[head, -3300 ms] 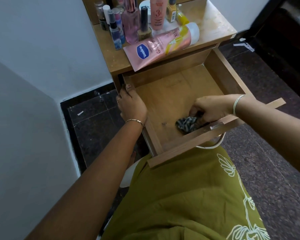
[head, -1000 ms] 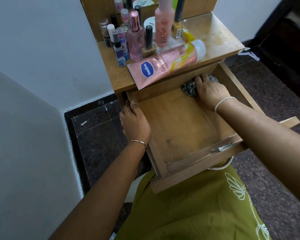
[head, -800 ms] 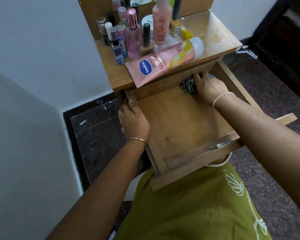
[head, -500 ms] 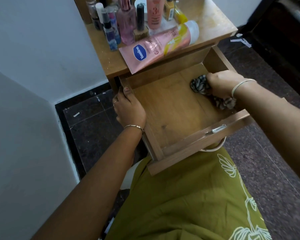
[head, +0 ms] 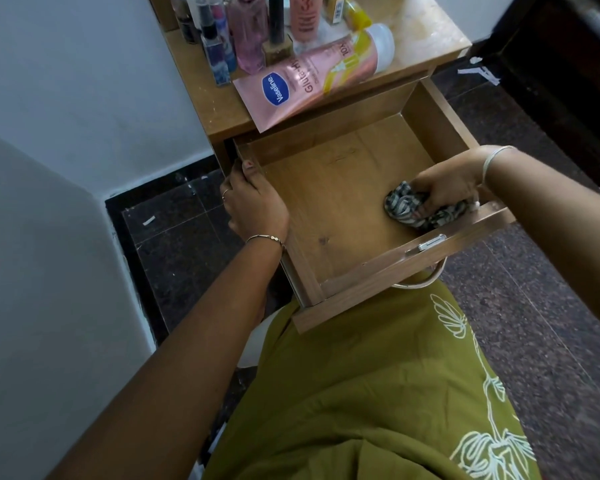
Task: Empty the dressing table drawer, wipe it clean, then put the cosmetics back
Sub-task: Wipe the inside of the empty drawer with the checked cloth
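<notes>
The wooden drawer (head: 333,202) stands pulled out over my lap, and nothing lies in it but a cloth. My right hand (head: 447,185) grips the crumpled grey patterned cloth (head: 404,206) and presses it onto the drawer floor at the near right corner, by the front panel. My left hand (head: 253,206) holds the drawer's left side wall, thumb on its top edge. The cosmetics stand on the table top (head: 426,32): a pink Vaseline tube (head: 312,79) lies at the front edge, with several bottles (head: 246,32) upright behind it.
A grey wall runs along the left, with dark tiled floor (head: 174,244) below it. A metal latch (head: 426,244) sits on the drawer's front panel. My green dress (head: 360,393) fills the lower view. Dark furniture stands at the upper right.
My right hand has swept the cloth from the drawer's far right corner back along the right side to the near right corner. My left hand has kept its hold on the left wall.
</notes>
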Tool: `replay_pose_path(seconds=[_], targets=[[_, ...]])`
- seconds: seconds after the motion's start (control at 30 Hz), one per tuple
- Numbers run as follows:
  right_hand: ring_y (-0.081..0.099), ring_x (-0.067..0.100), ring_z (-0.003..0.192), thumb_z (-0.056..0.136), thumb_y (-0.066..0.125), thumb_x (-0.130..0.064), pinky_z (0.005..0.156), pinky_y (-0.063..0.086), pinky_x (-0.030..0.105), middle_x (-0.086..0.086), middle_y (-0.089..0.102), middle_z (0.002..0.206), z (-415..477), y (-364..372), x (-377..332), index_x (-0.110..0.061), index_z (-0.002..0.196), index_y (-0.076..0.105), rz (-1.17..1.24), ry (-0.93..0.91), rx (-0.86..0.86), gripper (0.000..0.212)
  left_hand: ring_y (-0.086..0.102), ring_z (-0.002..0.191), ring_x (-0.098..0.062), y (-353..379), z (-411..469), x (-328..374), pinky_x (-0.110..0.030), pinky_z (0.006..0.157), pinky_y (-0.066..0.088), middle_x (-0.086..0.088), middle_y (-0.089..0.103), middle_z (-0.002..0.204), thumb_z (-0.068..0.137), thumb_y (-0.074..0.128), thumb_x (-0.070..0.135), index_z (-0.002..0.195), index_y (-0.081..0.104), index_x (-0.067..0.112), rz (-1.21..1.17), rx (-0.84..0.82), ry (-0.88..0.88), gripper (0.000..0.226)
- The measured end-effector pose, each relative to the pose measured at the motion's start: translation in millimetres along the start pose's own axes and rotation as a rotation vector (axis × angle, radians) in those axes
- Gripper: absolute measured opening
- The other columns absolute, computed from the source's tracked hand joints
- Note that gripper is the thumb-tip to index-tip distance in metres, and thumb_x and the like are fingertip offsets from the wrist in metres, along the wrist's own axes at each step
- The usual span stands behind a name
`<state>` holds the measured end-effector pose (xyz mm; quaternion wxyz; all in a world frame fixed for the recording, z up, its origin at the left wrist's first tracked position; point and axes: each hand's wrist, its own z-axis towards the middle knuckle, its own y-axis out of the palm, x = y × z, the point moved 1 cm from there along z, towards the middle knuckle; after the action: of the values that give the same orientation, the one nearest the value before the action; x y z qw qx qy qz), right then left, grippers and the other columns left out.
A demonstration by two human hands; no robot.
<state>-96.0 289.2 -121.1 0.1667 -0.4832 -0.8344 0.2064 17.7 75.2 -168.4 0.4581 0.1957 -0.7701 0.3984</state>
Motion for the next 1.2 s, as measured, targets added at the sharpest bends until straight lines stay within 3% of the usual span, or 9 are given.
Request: replay_pose_path(seconds=[0.2,0.37,0.53,0.67,0.8,0.9,1.0,1.2], targets=[[0.055,0.027,0.113,0.088,0.065,-0.039,0.095,0.047,0.036,0.01,0.056,0.129,-3,5,-55,-0.014,0.136,0.044,0.032,-0.126,-0.038,0.058,0.039,0.13,-0.023,0,1,0,-0.049,0.107,0.024,-0.006,0.04,0.143,0.102,0.024,0.037,0.137,0.044,0.02,-0.002,0.002,0.001,0.044],[0.058,0.024,0.11,0.089,0.062,-0.042,0.094,0.049,0.037,0.006,0.061,0.121,-13,8,-98,-0.012,0.128,0.054,0.05,-0.295,-0.018,0.049,0.032,0.136,-0.023,1,2,0,-0.049,0.108,0.02,-0.007,0.033,0.149,0.102,0.023,0.038,0.138,0.042,0.021,-0.002,-0.006,-0.015,0.044],[0.06,0.017,0.093,0.091,0.061,-0.036,0.067,0.047,0.022,0.002,0.065,0.107,-10,20,-122,-0.013,0.119,0.059,0.204,-0.381,0.026,0.037,0.031,0.137,-0.023,2,3,-3,-0.051,0.108,0.02,-0.005,0.034,0.149,0.102,0.022,0.038,0.139,0.042,0.023,0.006,-0.006,-0.012,0.045],[0.06,0.022,0.102,0.088,0.065,-0.035,0.088,0.052,0.035,0.004,0.063,0.113,0,29,-124,-0.016,0.114,0.055,0.428,-0.311,0.107,0.033,0.026,0.14,-0.023,1,2,0,-0.051,0.11,0.018,-0.006,0.028,0.152,0.102,0.02,0.038,0.142,0.039,0.022,0.021,-0.025,-0.019,0.046],[0.058,0.021,0.099,0.091,0.062,-0.028,0.078,0.046,0.03,0.006,0.061,0.111,4,22,-133,-0.018,0.105,0.051,0.586,-0.292,0.175,0.021,0.028,0.138,-0.024,0,2,0,-0.05,0.11,0.019,-0.007,0.031,0.151,0.102,0.02,0.037,0.143,0.037,0.022,0.031,-0.035,-0.017,0.046],[0.057,0.024,0.106,0.093,0.057,-0.019,0.078,0.042,0.028,0.01,0.06,0.115,5,4,-144,-0.008,0.118,0.055,0.652,-0.273,0.305,0.027,0.028,0.138,-0.025,-1,3,1,-0.049,0.109,0.02,-0.007,0.031,0.15,0.103,0.02,0.037,0.141,0.039,0.02,0.032,-0.036,-0.014,0.046],[0.06,0.027,0.106,0.094,0.051,-0.012,0.075,0.041,0.027,0.016,0.063,0.118,10,-16,-160,-0.004,0.112,0.06,0.64,-0.274,0.5,0.022,0.032,0.136,-0.026,-2,3,0,-0.047,0.108,0.022,-0.008,0.035,0.147,0.103,0.02,0.036,0.139,0.042,0.019,0.025,-0.038,0.006,0.046],[0.058,0.029,0.111,0.099,0.042,-0.017,0.086,0.045,0.035,0.013,0.061,0.123,10,-25,-176,-0.006,0.115,0.058,0.399,-0.233,0.742,0.025,0.033,0.135,-0.027,-3,4,2,-0.048,0.108,0.023,-0.007,0.037,0.147,0.102,0.021,0.037,0.137,0.044,0.019,0.039,-0.03,0.026,0.045]])
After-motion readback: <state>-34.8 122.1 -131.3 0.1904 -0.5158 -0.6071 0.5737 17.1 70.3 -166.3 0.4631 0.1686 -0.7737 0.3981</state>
